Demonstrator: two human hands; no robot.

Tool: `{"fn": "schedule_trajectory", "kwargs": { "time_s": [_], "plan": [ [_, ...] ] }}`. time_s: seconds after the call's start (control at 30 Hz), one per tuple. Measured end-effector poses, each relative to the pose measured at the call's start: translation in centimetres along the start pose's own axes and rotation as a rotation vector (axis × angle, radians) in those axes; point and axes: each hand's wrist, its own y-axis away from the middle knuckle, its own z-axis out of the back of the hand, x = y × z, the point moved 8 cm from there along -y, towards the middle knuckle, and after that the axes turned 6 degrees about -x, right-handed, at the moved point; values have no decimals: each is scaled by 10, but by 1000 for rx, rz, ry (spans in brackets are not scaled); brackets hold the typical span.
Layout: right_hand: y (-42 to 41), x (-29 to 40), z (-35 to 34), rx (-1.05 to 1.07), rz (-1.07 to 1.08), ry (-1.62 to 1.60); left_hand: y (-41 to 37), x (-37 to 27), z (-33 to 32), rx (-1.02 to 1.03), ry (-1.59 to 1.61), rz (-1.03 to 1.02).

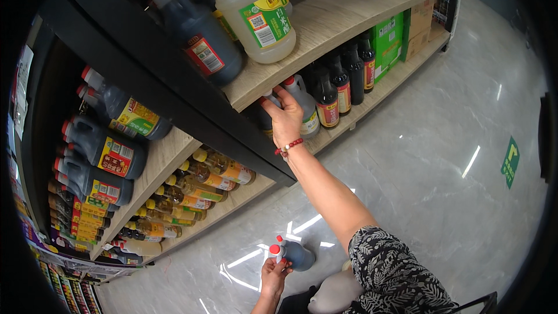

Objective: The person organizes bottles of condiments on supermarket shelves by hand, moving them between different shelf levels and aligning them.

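My right hand (286, 117), with a red bead bracelet on its wrist, reaches under a shelf board at the lower shelf's corner. Its fingers close around the neck of a dark plastic jug (264, 117), mostly hidden by the hand and a black post. Right beside it stands a clear jug (307, 109) with a red cap. Lower in view, my left hand (273, 277) grips the neck and handle area of a red-capped dark plastic jug (300, 256) low over the floor. A second red cap (279, 239) shows just behind; whether it belongs to another jug is unclear.
Above my right hand, the shelf board (340, 13) holds a pale vinegar jug (261, 17) and a dark jug (205, 39). Dark glass bottles (327, 100) line the lower shelf. A black post (174, 91) divides this unit from other bottle shelves. Grey tiled floor (418, 174) bears a green sign (511, 162).
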Motion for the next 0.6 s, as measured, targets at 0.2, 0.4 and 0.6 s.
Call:
{"fn": "schedule_trajectory", "kwargs": {
  "time_s": [0.2,0.4,0.6],
  "plan": [
    [-10,-4,-8,78,81,310,-2,2,-2,10,-17,11],
    [-13,-18,-21,248,85,503,-2,0,-4,15,-28,11],
    [-15,-33,-14,360,114,834,-6,2,-4,44,-11,14]
  ]
}}
